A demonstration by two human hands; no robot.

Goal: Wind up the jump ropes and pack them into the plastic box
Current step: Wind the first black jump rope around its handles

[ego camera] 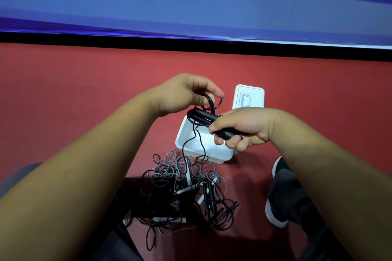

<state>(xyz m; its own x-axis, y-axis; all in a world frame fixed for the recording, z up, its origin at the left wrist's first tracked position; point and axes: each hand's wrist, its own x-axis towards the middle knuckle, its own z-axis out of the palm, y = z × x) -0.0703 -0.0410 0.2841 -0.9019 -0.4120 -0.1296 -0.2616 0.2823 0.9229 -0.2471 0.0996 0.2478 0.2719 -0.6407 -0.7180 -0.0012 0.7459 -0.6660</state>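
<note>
With R hand fisted round black rope's handles above plastic box & L hand pinching a cord loop, could snag trailing cord in tangled pile next wrap, dragging others up, or lose coils if grip slackens.

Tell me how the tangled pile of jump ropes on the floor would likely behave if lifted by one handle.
Probably floppy: the cords in the pile lie in loose loops, and the black cord hanging above it droops limply. Likely to drag neighbours along, since grey and black loops overlap. The white handles look straight and stiff, so probably the surest grip.
</note>
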